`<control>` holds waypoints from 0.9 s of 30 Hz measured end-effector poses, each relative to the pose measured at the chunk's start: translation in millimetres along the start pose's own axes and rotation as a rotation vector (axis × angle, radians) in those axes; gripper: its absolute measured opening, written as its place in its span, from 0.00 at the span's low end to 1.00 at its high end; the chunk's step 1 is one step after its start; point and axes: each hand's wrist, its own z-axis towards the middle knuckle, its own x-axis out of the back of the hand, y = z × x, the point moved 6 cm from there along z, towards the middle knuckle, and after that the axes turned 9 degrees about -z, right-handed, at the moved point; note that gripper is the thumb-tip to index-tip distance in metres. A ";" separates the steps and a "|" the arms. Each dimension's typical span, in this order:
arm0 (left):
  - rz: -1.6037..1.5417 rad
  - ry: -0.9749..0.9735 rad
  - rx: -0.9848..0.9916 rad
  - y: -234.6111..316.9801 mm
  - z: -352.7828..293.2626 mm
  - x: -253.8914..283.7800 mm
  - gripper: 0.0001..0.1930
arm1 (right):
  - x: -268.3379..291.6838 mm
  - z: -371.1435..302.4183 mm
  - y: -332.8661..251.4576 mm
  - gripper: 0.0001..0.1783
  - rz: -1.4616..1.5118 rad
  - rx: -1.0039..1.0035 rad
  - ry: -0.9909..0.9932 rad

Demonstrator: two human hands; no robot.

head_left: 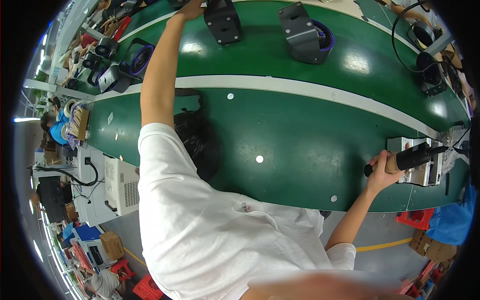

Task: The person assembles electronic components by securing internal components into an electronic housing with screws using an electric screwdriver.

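A: At the left, what did you see?
B: To the left of the left hand (191,10), and lower than it, a purple-rimmed wheel (141,60) stood against a grey piece (113,79).

A: And this hand itself, what did it do?
B: The arm was stretched far out, and the hand was at the upper part of a dark metal bracket (223,24). The picture cut there, so I could not tell if the fingers were grasping it or only touching it.

A: What was nearer to the body?
B: Below the left hand, partly behind the forearm, a black plastic bag (202,142) lay on the green surface (300,135).

A: Between the two hands, was there something?
B: Yes. Well to the right of the left hand, beyond a white rail (280,82), there was a second bracket (301,37) with another purple-rimmed wheel (324,36) at its right side.

A: Please tell me about the right hand (384,174).
B: Its fingers were closed around a tan and black cylindrical tool (414,159), which was lying nearly level. Just under the tool and to the right of this hand was a silver metal fixture (420,176). Farther right, near the fixture, there was some clear plastic wrapping (451,162).
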 end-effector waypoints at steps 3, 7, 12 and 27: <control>0.145 -0.025 0.090 -2.8 5.3 2.3 0.28 | -0.1 -1.5 -1.1 0.40 0.016 0.009 0.005; 0.063 0.058 0.046 -45.1 1.7 -0.5 0.26 | -0.1 -1.1 -1.7 0.40 0.001 0.003 -0.003; 0.134 0.100 -0.070 -75.1 -17.8 30.0 0.27 | -5.1 0.3 -0.4 0.41 0.056 -0.003 -0.032; -0.485 0.909 0.003 -112.4 -75.2 19.9 0.27 | 34.0 14.3 -31.6 0.37 0.203 0.159 0.094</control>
